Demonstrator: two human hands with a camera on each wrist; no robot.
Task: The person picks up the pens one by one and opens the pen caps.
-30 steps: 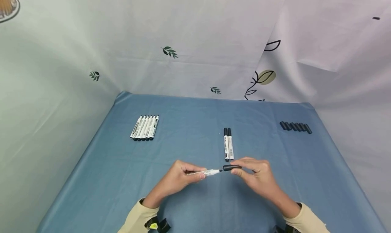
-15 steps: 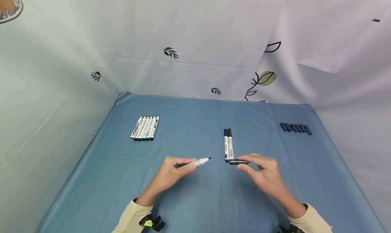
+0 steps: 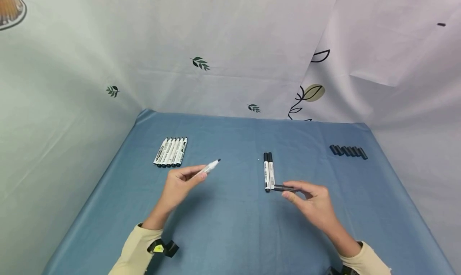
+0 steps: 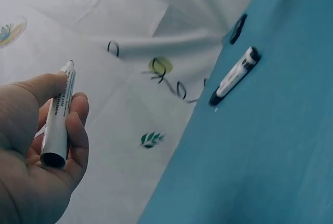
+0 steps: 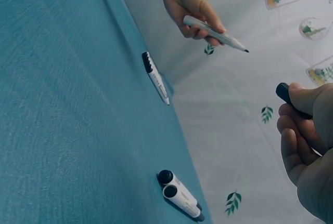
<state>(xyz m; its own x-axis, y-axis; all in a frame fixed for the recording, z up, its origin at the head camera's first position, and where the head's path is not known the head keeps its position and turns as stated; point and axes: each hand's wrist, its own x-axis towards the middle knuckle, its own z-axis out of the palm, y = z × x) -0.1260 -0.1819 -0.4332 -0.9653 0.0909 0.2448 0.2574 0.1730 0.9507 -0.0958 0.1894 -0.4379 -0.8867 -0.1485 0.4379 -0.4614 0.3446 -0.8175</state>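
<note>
Working over a blue cloth [image 3: 230, 235], you held an uncapped marker [image 3: 209, 167] in your left hand [image 3: 177, 187] and a black cap [image 3: 281, 188] in your right hand [image 3: 314, 203], the two well apart. Your left thumb and fingers gripped the white barrel, raised above the left side of the cloth, its dark tip pointing far and right. The head view hid the barrel's lower part behind your hand; the left wrist view revealed its black end plug and printed lettering, with your fingers curled beneath it. Your right thumb and fingertips pinched the cap right of the scene's middle, its free end toward the left. From the head camera, that end appeared to meet the near end of a pair of capped markers [image 3: 267, 173]; the right wrist view showed it raised and apart from them. Side by side, the pair lay with its cap ends far. On the far left, six uncapped markers [image 3: 171, 151] lay in a row, a count only the head view made plain; on the far right, loose black caps [image 3: 348, 151] formed a line. Behind the cloth rose a pale backdrop [image 3: 223, 27] printed with leaf sprigs; the right wrist view showed more of its glass-jar pictures.
</note>
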